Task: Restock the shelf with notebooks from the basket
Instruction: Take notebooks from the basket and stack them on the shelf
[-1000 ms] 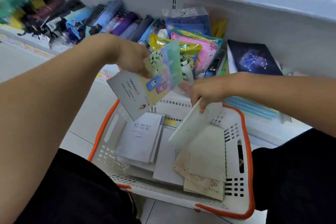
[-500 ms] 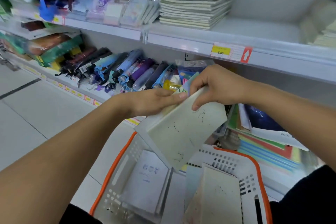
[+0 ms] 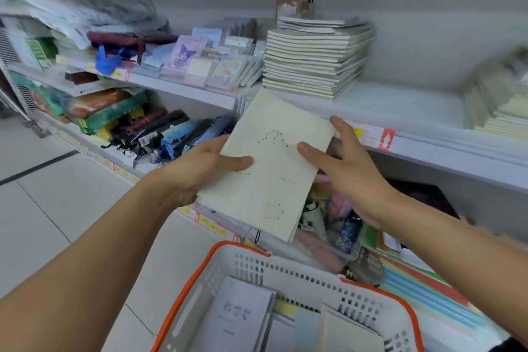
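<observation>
Right, fingers first: left hand is gripping the cream notebook w/ thumb lying flat across the cover and the other fingers tucked behind, out of sight. Right hand is pinching the opposite edge, thumb on the cover, index reaching up to the top corner, remaining fingers hidden behind the book. Both are holding it tilted in mid-air, above the basket and in front of the shelf edge.

Cover is showing thin black constellation line-drawings, dots joined by strokes; one small line of print is sitting near the middle-right but it's too faint to read.

Moving outward: a tall stack of cream notebooks is sitting on the shelf just behind and above the held one, w/ bare shelf space to its right. Price strip is carrying a yellow label, figures blurred, and a red tag w/ white up-arrow. A card w/ a purple cartoon character is standing further left among small pads.

Basket is white w/ orange rim, sitting low in view, holding more notebooks; a grey one is showing blue block lettering, not legible. Lower shelf is holding folded umbrellas and pouches, some tagged, text too small.
</observation>
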`<move>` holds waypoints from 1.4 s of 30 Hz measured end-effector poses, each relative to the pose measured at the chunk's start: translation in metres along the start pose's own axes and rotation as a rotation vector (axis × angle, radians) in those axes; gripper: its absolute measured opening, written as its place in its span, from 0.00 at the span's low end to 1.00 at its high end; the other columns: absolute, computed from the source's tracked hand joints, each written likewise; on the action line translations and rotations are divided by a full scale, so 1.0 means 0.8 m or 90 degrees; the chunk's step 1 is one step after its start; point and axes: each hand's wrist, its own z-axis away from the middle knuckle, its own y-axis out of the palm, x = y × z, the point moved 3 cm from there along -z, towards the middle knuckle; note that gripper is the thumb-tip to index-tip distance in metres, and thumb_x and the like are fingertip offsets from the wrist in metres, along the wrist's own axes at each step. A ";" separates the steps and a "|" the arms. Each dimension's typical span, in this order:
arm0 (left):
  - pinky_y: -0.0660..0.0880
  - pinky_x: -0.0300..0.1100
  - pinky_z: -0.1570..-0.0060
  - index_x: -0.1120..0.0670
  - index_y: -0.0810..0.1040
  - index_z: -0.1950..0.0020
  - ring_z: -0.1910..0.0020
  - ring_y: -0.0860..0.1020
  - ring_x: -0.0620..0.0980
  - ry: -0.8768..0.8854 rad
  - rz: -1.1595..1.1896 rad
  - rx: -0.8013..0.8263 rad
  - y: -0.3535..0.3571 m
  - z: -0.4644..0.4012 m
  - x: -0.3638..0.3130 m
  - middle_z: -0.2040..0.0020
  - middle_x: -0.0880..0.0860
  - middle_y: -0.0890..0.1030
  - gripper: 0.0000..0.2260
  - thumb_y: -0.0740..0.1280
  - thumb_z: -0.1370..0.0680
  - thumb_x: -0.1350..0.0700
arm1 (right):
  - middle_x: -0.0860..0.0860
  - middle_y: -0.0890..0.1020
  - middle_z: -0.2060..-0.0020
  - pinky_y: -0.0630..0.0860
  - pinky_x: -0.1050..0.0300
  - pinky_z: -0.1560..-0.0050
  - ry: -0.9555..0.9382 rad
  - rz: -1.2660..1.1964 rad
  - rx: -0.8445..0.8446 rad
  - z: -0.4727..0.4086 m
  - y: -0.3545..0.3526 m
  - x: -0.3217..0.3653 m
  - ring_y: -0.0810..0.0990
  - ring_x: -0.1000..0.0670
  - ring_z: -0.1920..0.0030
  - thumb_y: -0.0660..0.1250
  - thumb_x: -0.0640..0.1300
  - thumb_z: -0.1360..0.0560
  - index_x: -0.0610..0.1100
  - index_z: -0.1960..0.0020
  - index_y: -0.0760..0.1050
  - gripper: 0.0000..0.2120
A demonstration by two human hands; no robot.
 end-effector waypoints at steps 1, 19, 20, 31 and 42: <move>0.80 0.57 0.48 0.52 0.80 0.39 0.47 0.83 0.62 0.006 0.019 -0.018 0.002 -0.001 -0.001 0.44 0.58 0.84 0.14 0.70 0.24 0.60 | 0.53 0.80 0.37 0.82 0.44 0.48 0.027 -0.102 0.013 0.002 0.008 0.002 0.83 0.51 0.42 0.75 0.56 0.29 0.58 0.27 0.62 0.35; 0.80 0.48 0.53 0.51 0.72 0.33 0.46 0.83 0.53 0.133 0.284 -0.129 0.018 -0.036 -0.065 0.44 0.52 0.84 0.26 0.54 0.21 0.36 | 0.38 0.79 0.48 0.76 0.63 0.76 0.032 -0.450 -0.111 -0.158 -0.047 0.158 0.81 0.47 0.71 0.55 0.34 0.16 0.35 0.41 0.71 0.08; 0.80 0.48 0.52 0.51 0.73 0.33 0.46 0.83 0.53 0.125 0.280 -0.131 0.017 -0.037 -0.063 0.44 0.52 0.84 0.26 0.54 0.21 0.36 | 0.36 0.77 0.45 0.78 0.61 0.75 0.043 -0.459 -0.121 -0.186 -0.054 0.173 0.80 0.45 0.67 0.53 0.33 0.16 0.33 0.41 0.70 0.09; 0.80 0.45 0.59 0.51 0.77 0.40 0.51 0.85 0.49 0.078 0.245 -0.152 0.005 -0.049 -0.049 0.50 0.50 0.86 0.21 0.56 0.20 0.38 | 0.46 0.76 0.67 0.70 0.60 0.74 0.139 0.361 -0.223 -0.313 -0.108 0.175 0.72 0.49 0.71 0.75 0.50 0.25 0.42 0.60 0.71 0.16; 0.79 0.42 0.59 0.52 0.79 0.48 0.55 0.82 0.50 -0.095 -0.177 -0.064 0.041 -0.035 0.005 0.50 0.53 0.84 0.12 0.64 0.20 0.45 | 0.54 0.71 0.74 0.65 0.63 0.68 -0.446 0.337 -0.145 -0.078 0.025 -0.008 0.69 0.59 0.72 0.66 0.51 0.20 0.51 0.66 0.70 0.17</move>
